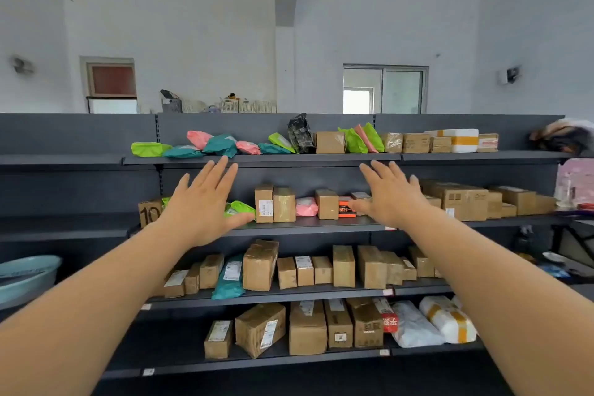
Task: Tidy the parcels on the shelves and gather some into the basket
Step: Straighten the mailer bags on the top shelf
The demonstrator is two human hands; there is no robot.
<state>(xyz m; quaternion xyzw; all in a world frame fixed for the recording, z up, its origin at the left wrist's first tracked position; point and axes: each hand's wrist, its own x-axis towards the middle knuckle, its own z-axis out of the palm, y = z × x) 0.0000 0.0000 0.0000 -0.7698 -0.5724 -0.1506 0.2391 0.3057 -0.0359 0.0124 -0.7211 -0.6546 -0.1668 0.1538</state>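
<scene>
— How are the hands held?
— Both are raised with fingers straight and spread, and nothing is gripped; the left hand (199, 206) is seen before the left part of the second shelf (305, 226), the right hand (390, 196) before its right part.
— And the parcels?
— On the top shelf (321, 158), green, teal and pink soft mailers (221, 145) are laid toward the left; brown cartons (329, 142) and a white foam box (463, 140) banded with orange tape are set toward the right; a teal mailer (229, 280) is leaned at the front edge of the third shelf (289, 295).
</scene>
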